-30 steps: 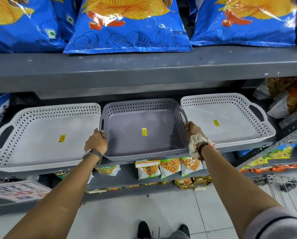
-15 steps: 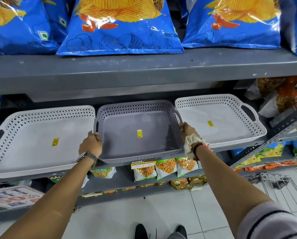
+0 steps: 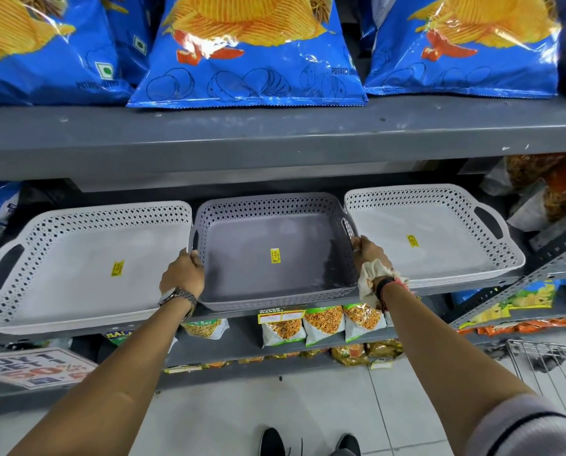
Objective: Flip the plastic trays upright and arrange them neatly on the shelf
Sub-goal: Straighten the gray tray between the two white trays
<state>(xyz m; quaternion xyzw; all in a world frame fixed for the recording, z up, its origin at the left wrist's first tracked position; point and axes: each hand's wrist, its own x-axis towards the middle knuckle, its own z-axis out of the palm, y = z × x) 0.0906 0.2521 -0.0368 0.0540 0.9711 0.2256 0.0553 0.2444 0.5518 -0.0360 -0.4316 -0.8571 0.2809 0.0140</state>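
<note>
Three perforated plastic trays stand upright side by side on the grey middle shelf [image 3: 242,315]. The grey tray [image 3: 242,264] is in the middle, with a yellow sticker inside. My left hand [image 3: 182,278] grips its left handle and my right hand [image 3: 367,251] grips its right handle; a crumpled cloth is tucked under my right palm. A white tray [image 3: 77,258] lies to the left and another white tray [image 3: 439,245] to the right, each seeming to sit on a stack of the same trays.
Blue chip bags [image 3: 248,51] fill the upper shelf [image 3: 275,139] overhanging the trays. Snack packets [image 3: 321,322] hang on the shelf below. A promo sign [image 3: 31,366] sits lower left, a wire basket [image 3: 551,363] lower right, snack bags [image 3: 551,185] at far right.
The view has drifted slightly. Both hands keep their hold on the grey tray's handles, and the tray stays between the two white ones.
</note>
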